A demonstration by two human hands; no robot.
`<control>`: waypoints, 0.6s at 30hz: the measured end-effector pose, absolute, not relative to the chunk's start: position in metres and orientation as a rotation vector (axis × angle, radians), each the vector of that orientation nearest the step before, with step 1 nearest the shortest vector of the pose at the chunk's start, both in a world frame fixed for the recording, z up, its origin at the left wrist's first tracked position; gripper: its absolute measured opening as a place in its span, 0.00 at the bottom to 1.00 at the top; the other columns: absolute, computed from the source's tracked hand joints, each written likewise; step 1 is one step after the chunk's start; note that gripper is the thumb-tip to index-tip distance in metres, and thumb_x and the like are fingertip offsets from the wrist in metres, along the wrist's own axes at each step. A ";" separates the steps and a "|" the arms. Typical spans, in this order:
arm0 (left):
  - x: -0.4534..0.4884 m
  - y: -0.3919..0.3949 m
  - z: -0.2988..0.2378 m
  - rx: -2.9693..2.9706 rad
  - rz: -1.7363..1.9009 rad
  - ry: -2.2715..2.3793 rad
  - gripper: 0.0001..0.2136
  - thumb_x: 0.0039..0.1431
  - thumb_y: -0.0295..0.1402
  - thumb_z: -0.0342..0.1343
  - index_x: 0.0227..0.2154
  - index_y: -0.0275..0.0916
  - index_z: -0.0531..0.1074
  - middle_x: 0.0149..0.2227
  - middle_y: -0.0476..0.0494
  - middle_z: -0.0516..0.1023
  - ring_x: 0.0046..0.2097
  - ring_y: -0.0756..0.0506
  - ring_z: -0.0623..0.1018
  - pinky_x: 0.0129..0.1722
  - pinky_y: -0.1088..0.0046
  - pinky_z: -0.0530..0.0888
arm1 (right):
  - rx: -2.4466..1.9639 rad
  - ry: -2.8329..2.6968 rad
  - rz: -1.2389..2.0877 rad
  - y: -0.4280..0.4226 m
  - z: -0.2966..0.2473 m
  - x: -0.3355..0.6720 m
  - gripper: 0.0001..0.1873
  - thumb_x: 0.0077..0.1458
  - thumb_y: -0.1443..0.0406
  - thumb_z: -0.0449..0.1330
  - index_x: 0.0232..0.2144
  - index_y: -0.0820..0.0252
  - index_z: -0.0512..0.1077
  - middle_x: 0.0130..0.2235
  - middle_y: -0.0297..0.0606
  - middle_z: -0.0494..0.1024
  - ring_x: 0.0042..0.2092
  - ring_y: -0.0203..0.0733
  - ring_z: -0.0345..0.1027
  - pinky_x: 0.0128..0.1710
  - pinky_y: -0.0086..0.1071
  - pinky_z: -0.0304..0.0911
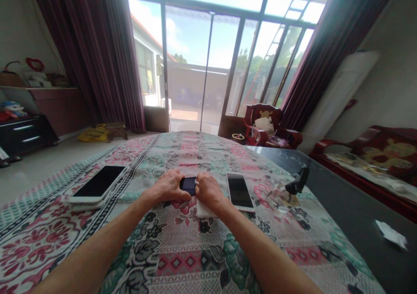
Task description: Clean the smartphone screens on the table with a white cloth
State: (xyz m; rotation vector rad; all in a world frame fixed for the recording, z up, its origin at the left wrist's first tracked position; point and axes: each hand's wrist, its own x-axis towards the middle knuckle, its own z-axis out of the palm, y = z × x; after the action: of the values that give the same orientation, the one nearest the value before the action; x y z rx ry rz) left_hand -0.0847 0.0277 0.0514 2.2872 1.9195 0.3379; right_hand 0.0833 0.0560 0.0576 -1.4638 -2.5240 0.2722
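Note:
My left hand (170, 185) and my right hand (208, 190) meet at the middle of a table spread with a floral cloth (182, 250). Between them is a small dark phone (189, 184), gripped by the fingers of both hands. A white cloth (203, 210) lies under my right hand, partly hidden by it. A white phone with a dark screen (239, 191) lies flat just right of my right hand. A larger white phone (97, 183) lies further off to the left of my left hand.
A small black object on a clear stand (293, 187) sits at the cloth's right edge. The bare dark tabletop (352, 216) at the right carries a crumpled white paper (392, 234). Red wooden seats (374, 155), curtains and a glass door stand beyond.

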 end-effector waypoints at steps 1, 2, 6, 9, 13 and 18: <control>-0.085 0.028 0.051 2.287 0.340 1.922 0.22 0.41 0.53 0.61 0.34 0.42 0.74 0.40 0.40 0.72 0.44 0.38 0.71 0.42 0.63 0.70 | -1.450 -2.499 0.256 0.058 0.055 0.083 0.13 0.55 0.70 0.54 0.43 0.64 0.72 0.45 0.48 0.76 0.44 0.43 0.70 0.41 0.30 0.60; -0.084 0.028 0.051 2.286 0.339 1.925 0.22 0.40 0.53 0.61 0.34 0.42 0.74 0.40 0.40 0.72 0.44 0.38 0.71 0.42 0.63 0.70 | -1.437 -2.479 0.237 0.060 0.053 0.083 0.13 0.55 0.70 0.54 0.43 0.64 0.72 0.45 0.47 0.76 0.44 0.43 0.70 0.40 0.30 0.60; -0.085 0.029 0.051 2.277 0.327 1.937 0.23 0.40 0.54 0.61 0.34 0.43 0.74 0.40 0.40 0.73 0.42 0.39 0.72 0.40 0.64 0.70 | -1.433 -2.526 0.278 0.064 0.059 0.087 0.10 0.53 0.69 0.57 0.38 0.63 0.74 0.40 0.45 0.78 0.39 0.40 0.69 0.35 0.28 0.57; -0.087 0.030 0.050 2.279 0.328 1.934 0.24 0.39 0.55 0.60 0.35 0.42 0.75 0.41 0.40 0.73 0.43 0.39 0.72 0.40 0.65 0.70 | -1.407 -2.613 0.499 0.069 0.067 0.095 0.07 0.51 0.69 0.58 0.32 0.62 0.77 0.32 0.40 0.79 0.31 0.36 0.67 0.29 0.26 0.53; -0.088 0.029 0.051 2.294 0.339 1.915 0.26 0.39 0.57 0.60 0.35 0.41 0.75 0.41 0.39 0.73 0.42 0.39 0.72 0.38 0.66 0.70 | -1.417 -2.471 0.529 0.078 0.073 0.103 0.10 0.51 0.69 0.56 0.32 0.64 0.78 0.29 0.39 0.78 0.28 0.34 0.64 0.26 0.26 0.51; -0.088 0.028 0.052 2.276 0.333 1.932 0.27 0.40 0.57 0.59 0.37 0.42 0.75 0.41 0.40 0.74 0.42 0.39 0.73 0.39 0.66 0.70 | -1.439 -2.371 0.398 0.081 0.071 0.102 0.12 0.51 0.69 0.56 0.34 0.64 0.79 0.32 0.42 0.80 0.32 0.36 0.68 0.29 0.28 0.53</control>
State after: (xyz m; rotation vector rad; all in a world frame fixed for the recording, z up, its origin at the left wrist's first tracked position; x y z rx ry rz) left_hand -0.0881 0.0279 0.0521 2.2758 1.9317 0.3327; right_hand 0.1016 0.0808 0.0715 -1.4393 -2.3706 0.3985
